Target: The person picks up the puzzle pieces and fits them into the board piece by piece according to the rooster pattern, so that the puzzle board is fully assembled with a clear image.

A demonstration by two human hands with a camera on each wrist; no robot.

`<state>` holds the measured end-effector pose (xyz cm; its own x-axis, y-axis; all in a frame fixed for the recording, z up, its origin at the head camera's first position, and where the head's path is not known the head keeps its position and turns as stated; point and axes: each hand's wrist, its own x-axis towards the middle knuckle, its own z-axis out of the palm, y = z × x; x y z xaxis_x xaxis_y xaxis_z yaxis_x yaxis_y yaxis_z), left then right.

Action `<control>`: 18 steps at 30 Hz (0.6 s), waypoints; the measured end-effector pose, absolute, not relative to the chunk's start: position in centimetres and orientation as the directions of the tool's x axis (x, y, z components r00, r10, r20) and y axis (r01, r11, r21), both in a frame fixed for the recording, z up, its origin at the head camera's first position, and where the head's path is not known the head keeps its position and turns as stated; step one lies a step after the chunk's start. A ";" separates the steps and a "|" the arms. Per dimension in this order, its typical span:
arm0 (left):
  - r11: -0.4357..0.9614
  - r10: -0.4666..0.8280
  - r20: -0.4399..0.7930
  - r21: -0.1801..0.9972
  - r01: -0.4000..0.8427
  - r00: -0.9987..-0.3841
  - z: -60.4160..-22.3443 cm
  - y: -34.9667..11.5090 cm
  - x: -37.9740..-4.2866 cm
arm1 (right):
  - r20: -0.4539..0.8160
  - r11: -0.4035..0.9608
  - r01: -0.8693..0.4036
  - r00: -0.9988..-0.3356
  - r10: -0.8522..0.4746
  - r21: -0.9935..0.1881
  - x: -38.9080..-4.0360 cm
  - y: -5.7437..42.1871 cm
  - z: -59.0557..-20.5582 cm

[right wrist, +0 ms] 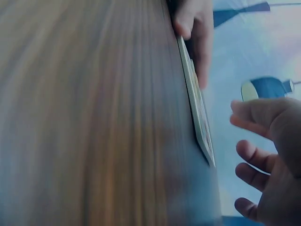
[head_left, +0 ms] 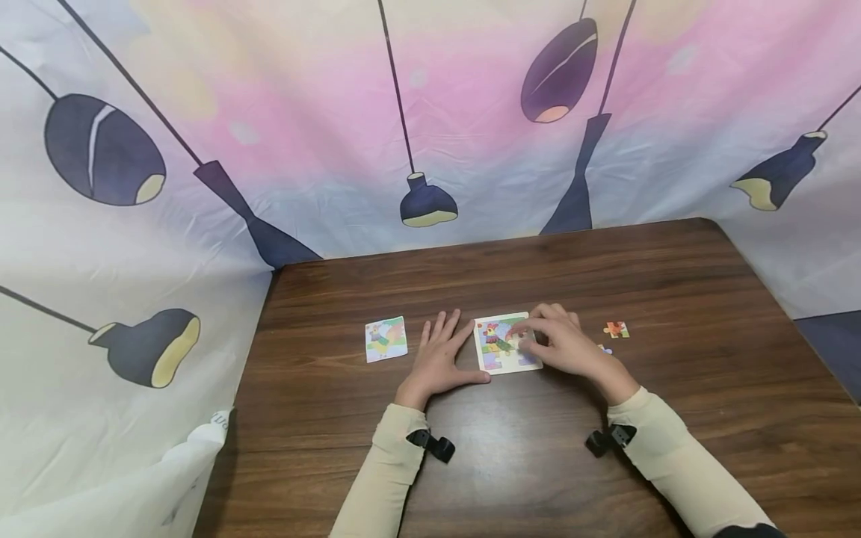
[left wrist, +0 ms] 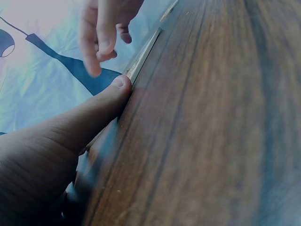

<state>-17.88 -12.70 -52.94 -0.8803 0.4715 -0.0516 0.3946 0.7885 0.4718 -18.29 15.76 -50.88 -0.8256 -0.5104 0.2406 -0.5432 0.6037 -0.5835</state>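
A square puzzle board [head_left: 514,369] with a colourful rooster picture and a white border lies on the table. Some of its pieces are in place, while bare patches show in the lower and right parts. My left hand [head_left: 440,362] is flat with fingers spread, its thumb and index finger touching the board's left side. Over the board's right side hovers my right hand [head_left: 561,344], fingers loosely bent. In the right wrist view, thumb and fingers of the right hand [right wrist: 277,155] are apart, with nothing seen between them. The right hand hides part of the picture.
Right of the board lies an orange jigsaw piece [head_left: 616,329], and another piece [head_left: 606,350] shows partly beside the right wrist. A picture card [head_left: 386,340] with a matching rooster lies left of the left hand. Behind the wooden table [head_left: 504,478] hangs a printed cloth [head_left: 323,112].
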 end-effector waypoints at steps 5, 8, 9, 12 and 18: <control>0.789 0.467 -0.048 0.474 0.392 -0.883 -53.0 -12.5 -17.9 | 0.209 0.598 -0.616 -0.765 -0.609 -0.512 -17.9 15.4 -50.6; 0.787 0.469 -0.055 0.478 0.389 -0.881 -53.0 -12.5 -17.9 | 0.151 0.619 -0.631 -0.747 -0.647 -0.467 -17.7 14.4 -50.4; 0.788 0.471 -0.061 0.477 0.389 -0.880 -53.1 -12.5 -17.9 | 0.132 0.635 -0.628 -0.750 -0.648 -0.451 -17.6 14.1 -50.3; 0.787 0.475 -0.067 0.478 0.389 -0.878 -53.1 -12.4 -17.9 | 0.101 0.665 -0.626 -0.754 -0.649 -0.407 -17.4 13.4 -49.9; 0.792 0.472 -0.057 0.467 0.394 -0.880 -53.1 -12.4 -18.0 | 0.151 0.642 -0.641 -0.747 -0.648 -0.421 -17.5 13.6 -50.1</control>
<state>-17.97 -12.38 -53.11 -0.8800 0.4715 -0.0575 0.3937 0.7916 0.4673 -17.54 13.57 -50.12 -0.7469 -0.6476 0.1508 -0.6412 0.6415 -0.4211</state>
